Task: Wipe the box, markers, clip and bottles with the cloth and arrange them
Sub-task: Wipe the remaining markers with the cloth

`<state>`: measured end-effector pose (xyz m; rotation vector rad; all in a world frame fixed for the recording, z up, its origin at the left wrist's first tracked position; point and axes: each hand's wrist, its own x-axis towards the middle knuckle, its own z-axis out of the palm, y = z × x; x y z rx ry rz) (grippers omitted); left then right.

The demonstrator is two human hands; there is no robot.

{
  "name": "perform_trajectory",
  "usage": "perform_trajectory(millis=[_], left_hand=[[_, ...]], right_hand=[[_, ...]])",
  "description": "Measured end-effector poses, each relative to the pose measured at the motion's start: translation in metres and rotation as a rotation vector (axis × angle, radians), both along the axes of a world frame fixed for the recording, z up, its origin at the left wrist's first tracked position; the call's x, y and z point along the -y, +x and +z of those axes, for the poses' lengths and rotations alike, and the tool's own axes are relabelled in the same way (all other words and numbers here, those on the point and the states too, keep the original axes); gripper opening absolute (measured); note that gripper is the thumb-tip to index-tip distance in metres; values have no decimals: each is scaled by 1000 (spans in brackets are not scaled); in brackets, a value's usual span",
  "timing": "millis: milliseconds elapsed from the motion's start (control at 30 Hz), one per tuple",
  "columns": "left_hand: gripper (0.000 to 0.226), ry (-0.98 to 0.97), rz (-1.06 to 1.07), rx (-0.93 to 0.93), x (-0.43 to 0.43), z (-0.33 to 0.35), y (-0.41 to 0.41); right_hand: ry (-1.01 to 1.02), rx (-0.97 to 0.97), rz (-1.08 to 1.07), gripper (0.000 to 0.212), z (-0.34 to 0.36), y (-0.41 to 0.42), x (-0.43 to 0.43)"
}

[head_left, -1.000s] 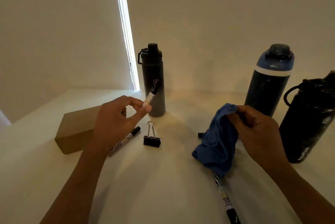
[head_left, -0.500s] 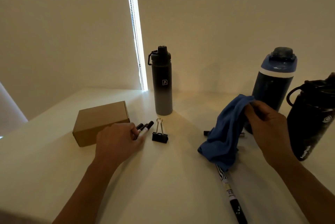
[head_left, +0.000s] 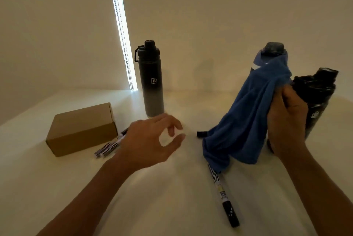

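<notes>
My right hand [head_left: 286,121] grips the blue cloth [head_left: 246,121], which hangs in front of the blue-lidded bottle [head_left: 271,52] and hides most of it. A black bottle [head_left: 319,100] stands just right of that hand. My left hand [head_left: 150,142] hovers over the table with fingers apart and nothing in it; the binder clip is hidden behind it. Two markers [head_left: 110,146] lie beside the cardboard box [head_left: 82,130]. Another marker [head_left: 225,197] lies in front of the cloth, and a black marker end [head_left: 201,133] pokes out from behind it. A tall grey-black bottle [head_left: 151,83] stands at the back.
The white table [head_left: 172,207] meets beige walls at the back and left. A bright strip of blind with a bead chain [head_left: 122,31] runs down the corner behind the tall bottle.
My left hand let go of the marker beside the box and moved right, fingers apart. My right hand lifted the cloth up and right, toward the bottles.
</notes>
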<state>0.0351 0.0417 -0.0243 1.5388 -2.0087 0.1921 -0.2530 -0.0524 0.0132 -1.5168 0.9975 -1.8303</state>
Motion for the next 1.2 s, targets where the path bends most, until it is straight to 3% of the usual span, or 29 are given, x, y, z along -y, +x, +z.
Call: perform_trajectory(millis=[133,300,500,700,767,867,1000,1100,1200], left_hand=[[23,184,-375,93,15,-3,-34],[24,343,-560,141,34,-17,-49],[34,367,-598,114,24,-28,-42],[29,343,-603,159,22,-34,-52],[29,332,-598,91,23,-34,-50],[21,324,-591,-183,21,-23,-41],[13,246,-311,-580,29,-14,-18],[15,130,-159,-674,34,-22,-15],[16,55,-101,-659,35,-27,-20]], right_hand=[[24,-166,23,33,-9,5,4],[89,-301,-40,29,-28,1,20],[164,-309,-63,33,-40,2,30],[184,-315,-16,35,-48,10,26],[171,-339,-7,36,-50,13,24],[119,-374,15,32,-53,20,17],[149,-272,95,21,-48,29,5],[259,-102,220,41,-49,32,2],[362,36,369,25,-53,38,1]])
